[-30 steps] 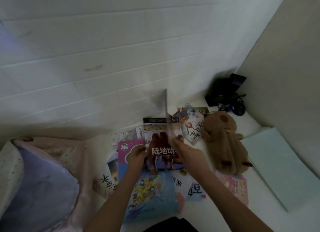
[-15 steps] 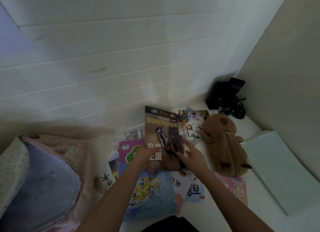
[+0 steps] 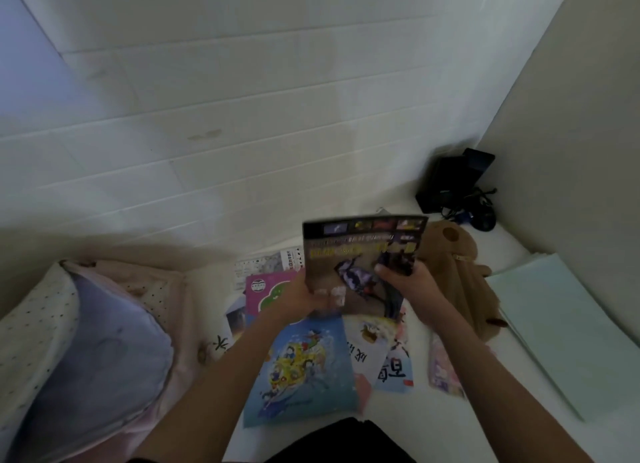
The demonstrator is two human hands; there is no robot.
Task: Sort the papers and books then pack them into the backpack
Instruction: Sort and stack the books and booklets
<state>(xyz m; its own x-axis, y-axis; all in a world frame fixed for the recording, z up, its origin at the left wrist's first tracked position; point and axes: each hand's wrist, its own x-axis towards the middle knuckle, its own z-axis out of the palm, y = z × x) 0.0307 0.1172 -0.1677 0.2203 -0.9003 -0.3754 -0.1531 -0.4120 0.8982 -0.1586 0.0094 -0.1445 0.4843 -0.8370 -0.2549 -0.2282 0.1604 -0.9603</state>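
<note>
Both hands, left (image 3: 304, 294) and right (image 3: 410, 284), grip the dark book (image 3: 360, 255) at its lower edge; loosely held, it could slip onto the papers (image 3: 304, 365) beneath.

Likely a child's bedroom at home, though dim light blurs detail. Pale panelled wall (image 3: 242, 151) meeting a white bed (image 3: 415, 424) in a corner. At the left edge, a dotted pillow (image 3: 38, 324); near the far right corner, a brown plush toy (image 3: 457, 275); between them, picture books (image 3: 304, 369) scattered across the middle.
</note>
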